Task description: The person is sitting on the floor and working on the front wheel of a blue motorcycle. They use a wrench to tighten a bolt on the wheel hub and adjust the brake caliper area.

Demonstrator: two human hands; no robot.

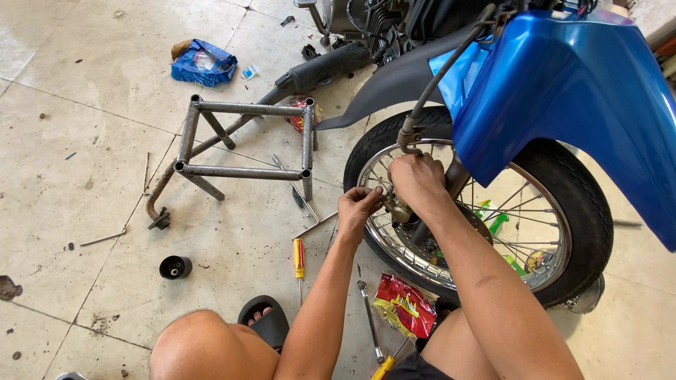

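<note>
2 bare hands meet at the hub of a motorcycle's front wheel (486, 211), which stands on a tiled floor (84, 141) under a blue fender (570, 91). The left hand (358, 207) has its grip pinched on a small metal fitting (398, 209) at the middle of the spokes, while the right hand (417, 179) is closed over the same fitting from above, its fingers curled against the fork leg. A grey cable (443, 67) runs down to a bracket just above the right hand. On the floor beside the wheel lie a screwdriver with a red and yellow handle (298, 259), a wrench (370, 320) and a red snack packet (405, 306), with another yellow-handled tool (384, 367) near the person's knee. A grey metal stand frame (246, 141) sits well apart to the left, a black exhaust pipe (320, 70) running behind it. A small black cap (174, 267) and a crumpled blue bag (204, 62) also rest on the tiles.
</note>
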